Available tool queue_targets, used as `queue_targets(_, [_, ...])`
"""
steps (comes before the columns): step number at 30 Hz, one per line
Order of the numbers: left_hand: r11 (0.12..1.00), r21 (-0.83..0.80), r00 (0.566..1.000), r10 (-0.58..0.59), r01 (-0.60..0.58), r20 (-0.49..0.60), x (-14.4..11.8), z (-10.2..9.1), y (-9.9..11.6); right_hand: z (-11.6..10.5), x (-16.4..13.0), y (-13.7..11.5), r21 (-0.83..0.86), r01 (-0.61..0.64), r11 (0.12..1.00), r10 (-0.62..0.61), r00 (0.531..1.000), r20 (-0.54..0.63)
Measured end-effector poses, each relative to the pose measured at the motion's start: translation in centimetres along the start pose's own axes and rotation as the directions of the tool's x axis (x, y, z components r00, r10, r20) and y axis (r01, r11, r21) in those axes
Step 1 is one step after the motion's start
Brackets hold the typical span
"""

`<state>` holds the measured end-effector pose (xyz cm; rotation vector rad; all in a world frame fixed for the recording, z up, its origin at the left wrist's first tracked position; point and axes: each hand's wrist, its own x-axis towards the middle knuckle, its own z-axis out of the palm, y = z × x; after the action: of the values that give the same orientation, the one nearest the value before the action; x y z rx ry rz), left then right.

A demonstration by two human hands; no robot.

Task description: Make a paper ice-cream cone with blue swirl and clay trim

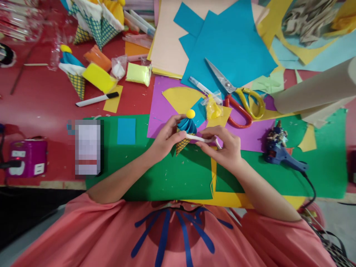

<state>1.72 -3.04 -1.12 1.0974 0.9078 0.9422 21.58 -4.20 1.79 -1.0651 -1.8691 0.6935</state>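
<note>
Here, a small checked paper cone (pixel 182 145) with a twisted blue top (pixel 188 127) and a yellow ball (pixel 190 114) is held near the centre of the frame, its point directed downward. It is gripped by the left hand (pixel 166 140), whose thumb and fingers are closed on its upper part. A soft white strip (pixel 204 139) is set against the cone just below the blue top, near the left thumb; its other end, curled, is pinched between the thumb and fingers of the right hand (pixel 230 147).

Beneath the hands, a green sheet (pixel 167 181) is spread. Just above them in the frame, a yellow fan-shaped piece (pixel 180 98) and a small bag of yellow material (pixel 213 109) are seen. Scissors (pixel 228 87) with red and yellow handles are laid at upper right of centre. At the right, a blue glue gun (pixel 282 157) is placed. At the left, a blue square (pixel 126 131) is set on the green, and in the upper left another cone (pixel 76 83), banded in white, is shown.
</note>
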Motion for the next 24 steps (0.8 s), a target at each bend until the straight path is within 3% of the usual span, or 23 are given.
queue_targets(4, [0.999,0.013,1.000,-0.029,0.029,0.010,-0.04,-0.25,-0.21,-0.07,0.12,0.17,0.017,0.059,0.998,-0.059,0.998,-0.006])
queue_targets(9, [0.998,0.013,0.998,-0.064,0.064,0.011,-0.15,-0.21,-0.21,0.11,0.13,0.02,0.026,0.040,0.999,-0.039,0.999,-0.024])
queue_targets(15, [0.988,-0.102,0.990,-0.101,0.111,0.099,-0.35,0.10,-0.46,0.37,0.03,-0.27,0.030,0.029,0.999,-0.029,1.000,0.008])
queue_targets(21, [0.995,-0.046,0.996,-0.084,0.086,0.042,-0.53,0.41,-0.60,0.64,-0.43,-0.28,0.056,-0.043,0.998,0.041,0.999,0.031])
queue_targets(24, [0.985,-0.136,0.994,-0.101,0.105,0.036,-0.42,0.62,-0.19,0.71,-0.40,-0.10,0.092,-0.059,0.994,0.055,0.998,0.044])
